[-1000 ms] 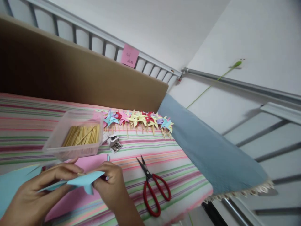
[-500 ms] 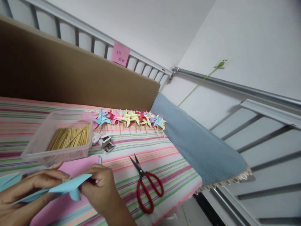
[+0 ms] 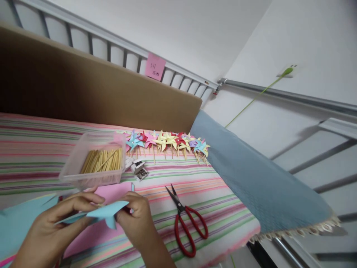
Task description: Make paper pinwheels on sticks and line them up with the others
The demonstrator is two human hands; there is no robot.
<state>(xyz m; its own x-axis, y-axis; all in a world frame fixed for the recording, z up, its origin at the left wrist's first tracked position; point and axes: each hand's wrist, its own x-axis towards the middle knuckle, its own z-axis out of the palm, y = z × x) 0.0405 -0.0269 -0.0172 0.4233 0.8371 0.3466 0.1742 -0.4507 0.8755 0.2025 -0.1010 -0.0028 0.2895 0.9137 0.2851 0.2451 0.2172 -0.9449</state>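
Observation:
Both hands hold a light blue folded paper piece [image 3: 104, 213] just above the striped cloth. My left hand [image 3: 52, 230] pinches its left side, with a thin wooden stick between the fingertips. My right hand [image 3: 138, 219] is closed on its right tip, fingers curled. A pink paper sheet [image 3: 111, 193] lies under the hands and a blue sheet [image 3: 16, 219] lies at the left. A clear plastic tub of wooden sticks [image 3: 96, 162] stands just beyond the hands.
Red-handled scissors [image 3: 186, 223] lie open to the right of my right hand. A row of several finished paper pinwheels [image 3: 167, 141] lines the far edge by a brown cardboard panel [image 3: 97, 89]. Small staple boxes [image 3: 138, 169] sit beside the tub. A blue-grey cloth [image 3: 251, 175] hangs at the right.
The hands keep the same grip on the blue paper. Only the head view swung left, then back right.

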